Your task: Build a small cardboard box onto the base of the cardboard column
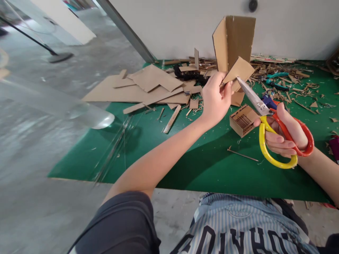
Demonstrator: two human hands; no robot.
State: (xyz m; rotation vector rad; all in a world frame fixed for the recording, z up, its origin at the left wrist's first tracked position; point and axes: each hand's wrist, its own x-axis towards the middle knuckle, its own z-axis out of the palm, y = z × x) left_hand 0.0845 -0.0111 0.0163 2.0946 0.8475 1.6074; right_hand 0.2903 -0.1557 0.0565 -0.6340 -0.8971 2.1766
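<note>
My left hand (216,98) is closed on a folded piece of cardboard (239,40), raised above the green table (169,158). Its tall panels stand upright, and a smaller flap (240,70) tilts toward the right. In my right hand (287,132) is a pair of scissors (255,97) with one red and one yellow handle. The blades look closed, and their tip meets the flap near my left fingers. Below the blades, a small cardboard box (243,120) sits on the table. A thin nail-like rod (243,154) lies closer to me.
Flat cardboard sheets (143,83) are piled at the back left. Many scraps (296,79) cover the back right, among them teal-handled pliers (277,80) and a blue tool (269,102). A white wall (185,28) rises behind the table. A blurred translucent tube shape (66,102) crosses the left.
</note>
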